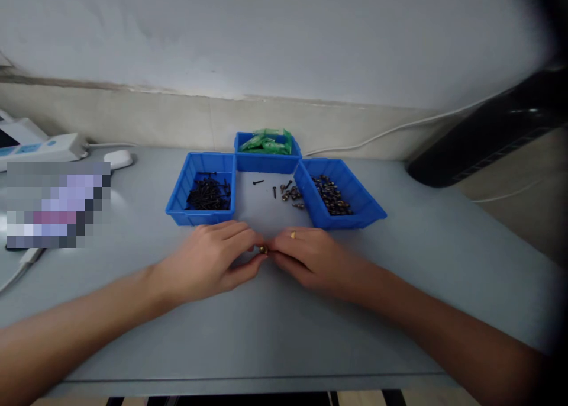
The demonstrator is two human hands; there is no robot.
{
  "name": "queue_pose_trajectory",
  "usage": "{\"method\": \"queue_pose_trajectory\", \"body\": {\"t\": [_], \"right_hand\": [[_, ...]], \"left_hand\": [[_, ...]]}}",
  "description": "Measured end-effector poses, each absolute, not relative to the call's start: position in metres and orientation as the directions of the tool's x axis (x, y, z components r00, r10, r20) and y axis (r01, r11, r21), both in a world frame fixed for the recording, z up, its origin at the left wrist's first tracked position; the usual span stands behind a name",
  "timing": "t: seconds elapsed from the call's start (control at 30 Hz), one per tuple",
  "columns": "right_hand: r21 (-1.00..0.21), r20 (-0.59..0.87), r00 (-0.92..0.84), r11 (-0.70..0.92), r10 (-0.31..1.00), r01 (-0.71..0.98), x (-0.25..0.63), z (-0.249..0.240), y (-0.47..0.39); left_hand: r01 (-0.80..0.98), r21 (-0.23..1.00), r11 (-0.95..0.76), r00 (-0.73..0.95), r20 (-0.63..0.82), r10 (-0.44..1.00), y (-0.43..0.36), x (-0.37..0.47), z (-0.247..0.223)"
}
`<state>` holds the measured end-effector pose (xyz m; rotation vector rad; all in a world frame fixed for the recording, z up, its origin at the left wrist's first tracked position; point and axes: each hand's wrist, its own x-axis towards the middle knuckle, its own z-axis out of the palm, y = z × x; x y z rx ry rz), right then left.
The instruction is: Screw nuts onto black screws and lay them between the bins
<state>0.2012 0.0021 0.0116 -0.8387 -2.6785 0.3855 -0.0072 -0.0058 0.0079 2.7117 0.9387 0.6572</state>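
Thumb and finger of my left hand (pixel 217 255) pinch a small brass-coloured metal piece (pixel 263 250) above the grey table. My right hand (pixel 313 255), with a ring on one finger, is closed and meets the piece from the right; whatever its fingertips grip is too small to make out. Behind my left hand a blue bin (pixel 177 202) holds many black screws (pixel 208 194). Behind my right hand another blue bin (pixel 364 208) holds brass-coloured metal pieces (pixel 332 197). Between the bins lie loose black screws (pixel 274 192) and several metal pieces (pixel 290 194).
A third blue bin (pixel 266 162) with green plastic packets (pixel 266 142) stands at the back by the wall. On the left are a power strip (pixel 48 150), a white case (pixel 118 158) and a blurred-out object (pixel 62 208). A black cylindrical object (pixel 483 131) stands at the right.
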Motion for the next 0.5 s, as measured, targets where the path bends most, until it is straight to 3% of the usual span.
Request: {"method": "queue_pose_trajectory", "body": {"t": [0.2,0.5], "right_hand": [[-0.298,0.219,-0.786,0.807,0.578,0.51,0.2045,0.0161,0.001],[-0.222,0.282,-0.767,0.817,0.577,0.533,0.2039,0.015,-0.0003]], "left_hand": [[0.589,0.312,-0.746,0.725,0.205,0.658,-0.0073,-0.0048,0.0118],[0.559,0.329,-0.761,0.745,0.203,0.635,-0.0046,-0.006,0.0101]]}}
